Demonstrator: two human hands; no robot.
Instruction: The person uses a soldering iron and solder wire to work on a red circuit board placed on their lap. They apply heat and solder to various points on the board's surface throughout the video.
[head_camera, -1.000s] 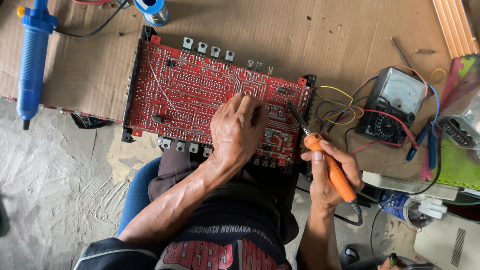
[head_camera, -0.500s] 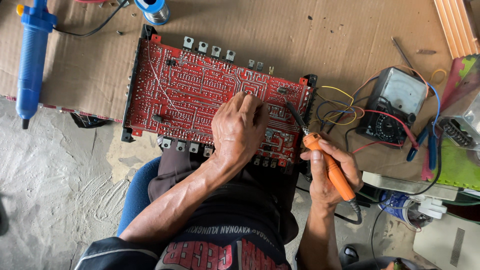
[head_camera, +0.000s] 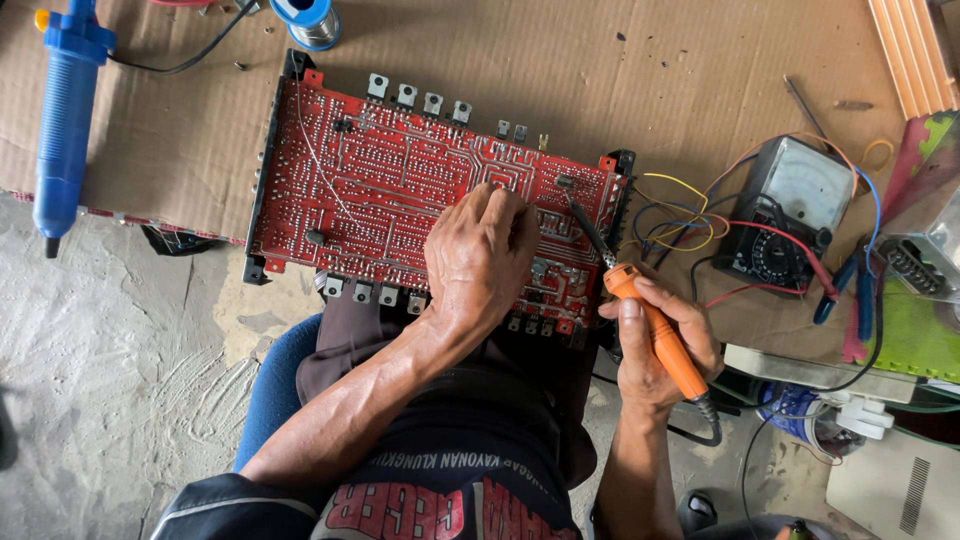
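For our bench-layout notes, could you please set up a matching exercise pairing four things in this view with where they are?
Things:
1. desoldering pump
2. soldering iron
3. analogue multimeter
4. solder spool

Places:
A. top edge, above the red circuit board
B. far left, on the cardboard
C. in the right hand
D. right of the board, among coloured wires

Pairs: 1-B, 2-C, 3-D, 4-A

The circuit board (head_camera: 400, 190) is glossy red laminate with silvery metal tabs along its 12 and 6 o'clock edges. Under it lies matt brown cardboard (head_camera: 640, 70). The soldering iron (head_camera: 655, 335) has a smooth orange plastic handle and dark metal tip. At 9 o'clock, rough grey concrete floor (head_camera: 100, 350), possibly dusty.
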